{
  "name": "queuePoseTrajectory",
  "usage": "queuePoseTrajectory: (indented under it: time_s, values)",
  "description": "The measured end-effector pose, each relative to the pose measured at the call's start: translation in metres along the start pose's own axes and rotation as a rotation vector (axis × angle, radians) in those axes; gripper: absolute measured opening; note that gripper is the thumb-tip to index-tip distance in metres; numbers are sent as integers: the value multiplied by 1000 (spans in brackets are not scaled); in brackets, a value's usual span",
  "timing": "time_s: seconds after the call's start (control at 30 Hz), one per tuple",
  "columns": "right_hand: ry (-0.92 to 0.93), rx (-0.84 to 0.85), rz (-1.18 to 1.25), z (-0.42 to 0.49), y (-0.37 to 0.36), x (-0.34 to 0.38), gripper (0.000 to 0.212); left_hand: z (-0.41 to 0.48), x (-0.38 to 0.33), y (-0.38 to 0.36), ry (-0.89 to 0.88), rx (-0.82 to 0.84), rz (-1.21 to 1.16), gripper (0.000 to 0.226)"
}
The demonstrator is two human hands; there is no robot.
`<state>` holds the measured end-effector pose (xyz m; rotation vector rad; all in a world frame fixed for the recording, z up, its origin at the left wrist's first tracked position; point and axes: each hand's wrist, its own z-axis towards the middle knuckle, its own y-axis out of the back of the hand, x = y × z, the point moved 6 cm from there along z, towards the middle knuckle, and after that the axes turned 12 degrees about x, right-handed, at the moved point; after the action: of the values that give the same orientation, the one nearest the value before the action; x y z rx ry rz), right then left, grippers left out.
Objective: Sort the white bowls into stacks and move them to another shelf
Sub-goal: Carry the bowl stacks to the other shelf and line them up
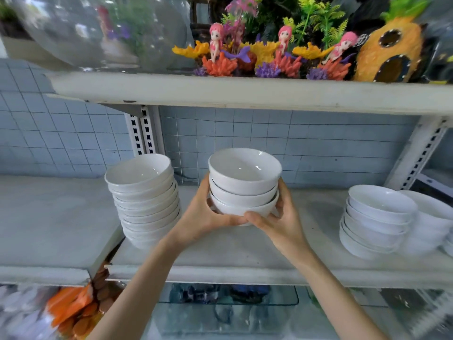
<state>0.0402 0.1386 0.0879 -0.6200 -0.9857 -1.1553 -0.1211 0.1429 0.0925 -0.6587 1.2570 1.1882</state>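
1. The right edge crops the farthest-right bowls (438, 217).
2. The left hand (203, 217) and right hand (279, 222) cover the base of the held stack (245, 182).
3. Orange goods (71, 307), bottom left, are too blurred to identify.

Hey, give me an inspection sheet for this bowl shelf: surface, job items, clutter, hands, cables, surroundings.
Surface: white shelf, bowls standing on it.
Job's things: held stack of three bowls; tall stack to its left; shorter stack to its right, more bowls beside that.
Clutter: nothing seen on this shelf.
Hands: left hand and right hand grip the held stack from opposite sides.
Cables: nothing seen.
Surroundings: blue tiled wall behind; upper shelf with mermaid figurines, pineapple ornament, glass bowl.
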Motion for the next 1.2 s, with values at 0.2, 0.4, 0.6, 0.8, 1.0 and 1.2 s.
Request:
queuePoseTrajectory:
  time_s: [0.2, 0.4, 0.6, 0.8, 1.0, 1.2]
  values:
    - [4, 22, 8, -19, -9, 13, 106, -26, -10, -7, 0, -27, 13, 105]
    - [0, 128, 93, -36, -22, 28, 112, -63, -22, -17, -1, -112, 27, 98]
    - [-21, 255, 148, -63, -45, 33, 103, -115, -28, -25, 33, -238, 53, 103]
    - [-27, 353, 162, -71, -81, 36, 93, -163, -33, -13, 48, -359, 79, 104]
    - [-33, 406, 169, -60, -132, 41, 102, -196, -37, 27, 34, -414, 116, 113]
    - [2, 436, 169, -39, -206, 45, 101, -232, -44, 91, 4, -464, 108, 108]
